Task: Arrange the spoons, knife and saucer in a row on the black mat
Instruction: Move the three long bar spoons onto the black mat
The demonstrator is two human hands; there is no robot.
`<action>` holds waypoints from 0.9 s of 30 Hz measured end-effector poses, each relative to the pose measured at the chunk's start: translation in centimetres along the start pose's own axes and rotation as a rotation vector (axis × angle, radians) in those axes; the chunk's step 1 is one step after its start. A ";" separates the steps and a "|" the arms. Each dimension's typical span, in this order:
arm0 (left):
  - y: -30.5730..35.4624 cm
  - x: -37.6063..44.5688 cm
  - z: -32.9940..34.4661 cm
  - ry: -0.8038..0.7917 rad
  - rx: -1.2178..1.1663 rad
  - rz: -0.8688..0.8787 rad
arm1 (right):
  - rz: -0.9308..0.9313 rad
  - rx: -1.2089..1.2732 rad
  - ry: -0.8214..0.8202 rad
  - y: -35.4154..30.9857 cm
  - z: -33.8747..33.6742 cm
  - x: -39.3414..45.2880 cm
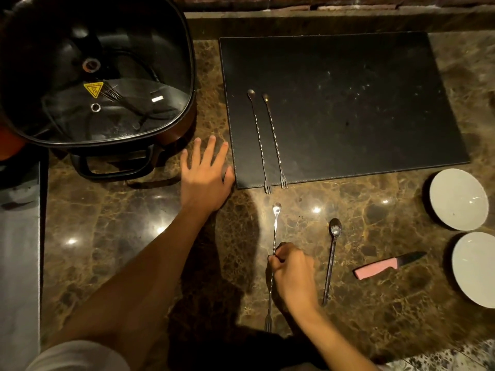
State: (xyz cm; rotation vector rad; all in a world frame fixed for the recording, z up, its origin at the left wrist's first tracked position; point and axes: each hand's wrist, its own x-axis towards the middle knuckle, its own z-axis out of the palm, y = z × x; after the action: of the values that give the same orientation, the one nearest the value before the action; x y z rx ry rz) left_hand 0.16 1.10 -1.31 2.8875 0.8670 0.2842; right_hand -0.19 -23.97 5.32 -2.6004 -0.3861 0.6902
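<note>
Two long twisted bar spoons (259, 140) (274, 140) lie side by side on the left part of the black mat (361, 103), fork ends past its near edge. My right hand (293, 274) is shut on the stem of a third twisted spoon (275, 226) on the counter below the mat. A darker plain spoon (331, 258) lies just right of it. The pink-handled knife (385, 265) rests further right. Two white saucers (458, 198) (475, 269) sit at the right edge. My left hand (206, 170) lies flat, fingers spread, against the mat's near left corner.
A large black electric pot with a glass lid (96, 76) and front handle stands at the left, close to my left hand. The marble counter (120, 223) drops off at the left edge, and a stone ledge runs behind the mat.
</note>
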 end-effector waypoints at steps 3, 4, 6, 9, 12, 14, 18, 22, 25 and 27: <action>0.0 0.0 0.0 0.013 -0.004 -0.003 | -0.009 -0.040 -0.016 -0.1 0.0 -0.1; 0.0 0.0 0.0 0.020 -0.002 -0.001 | -0.010 -0.044 -0.018 -0.2 0.0 -0.1; 0.0 -0.1 0.1 0.024 0.005 0.002 | -0.001 -0.036 -0.023 -0.3 0.0 -0.1; -0.1 -0.1 0.3 0.022 0.016 0.002 | 0.045 0.032 -0.034 -0.4 -0.2 0.1; -0.1 -0.1 0.5 0.024 0.029 -0.002 | 0.092 0.149 -0.050 -0.9 -0.6 0.0; -0.1 0.0 0.6 0.030 0.030 -0.009 | 0.092 0.201 -0.055 -1.6 -1.1 0.1; -0.1 0.1 0.9 0.001 0.027 -0.025 | -0.009 0.254 -0.030 -4.8 -2.8 3.1; 0.0 0.1 0.9 -0.026 0.019 -0.036 | -0.066 0.306 -0.012 -9.3 -4.7 9.3; 0.0 0.3 0.6 -0.062 0.000 -0.054 | -0.097 0.309 0.014 -12.5 -5.8 14.3; 0.1 0.3 0.5 -0.081 -0.020 -0.060 | -0.101 0.314 0.004 -14.2 -5.8 17.3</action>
State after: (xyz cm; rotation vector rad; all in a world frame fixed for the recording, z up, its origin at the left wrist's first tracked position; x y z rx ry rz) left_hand 0.56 1.20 -1.72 2.8264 0.9294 0.1679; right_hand 15.14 -7.16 9.46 -2.2699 -0.3725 0.6531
